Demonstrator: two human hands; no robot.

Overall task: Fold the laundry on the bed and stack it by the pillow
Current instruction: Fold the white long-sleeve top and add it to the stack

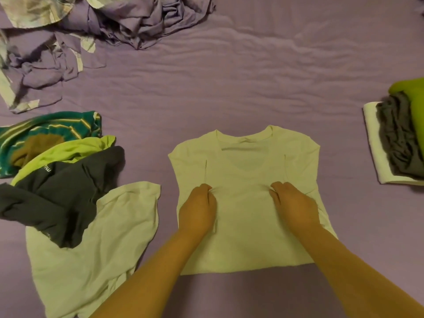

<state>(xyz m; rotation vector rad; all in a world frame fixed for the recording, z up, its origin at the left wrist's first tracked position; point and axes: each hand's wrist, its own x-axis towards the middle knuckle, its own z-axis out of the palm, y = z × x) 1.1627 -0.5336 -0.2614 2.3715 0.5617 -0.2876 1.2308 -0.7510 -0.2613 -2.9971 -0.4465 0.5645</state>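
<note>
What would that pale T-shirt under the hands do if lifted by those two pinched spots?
The pale T-shirt would probably droop limply: it puckers where the left hand and right hand pinch it. It looks thin and light. It would likely drag and wrinkle on the bedsheet, not slide.

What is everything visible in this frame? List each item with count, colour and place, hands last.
White short-sleeved T-shirt: 1, white, flat at centre, sleeves folded in.
Second white garment: 1, white, spread at lower left, unfolded.
Dark grey garment: 1, dark grey, lying partly on the second white garment.
Lime green garment: 1, lime, left pile.
Teal striped garment: 1, teal with pale stripes, left pile.
Crumpled purple bedding: 1 heap, purple with pale patterned parts, top left.
Stack of folded clothes: 1, white, grey and lime, right edge.
Purple bed sheet: 1, purple, under everything.
Hands: left hand and right hand, both pinching the T-shirt.
</note>
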